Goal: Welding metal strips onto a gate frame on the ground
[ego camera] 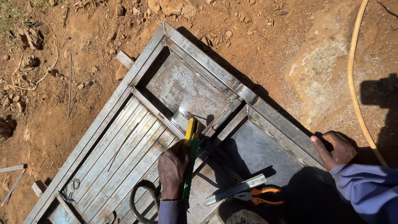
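Observation:
A grey steel door frame [207, 62] with ribbed sheet panels lies flat on red earth. My left hand [173, 169] grips a welding electrode holder [190, 153] with a green handle and yellow jaws. The jaws point at a small shiny metal piece [180, 118] by the frame's cross bar. My right hand [336, 148] rests on the frame's right edge, thumb on top and fingers curled over the rim; it holds no tool.
A black cable [140, 198] loops over the panel near my left wrist. Orange-handled pliers [265, 195] and a short angle bar [236, 188] lie at the bottom. A yellow hose [355, 83] runs along the right. A thin rod [69, 83] and stones lie at left.

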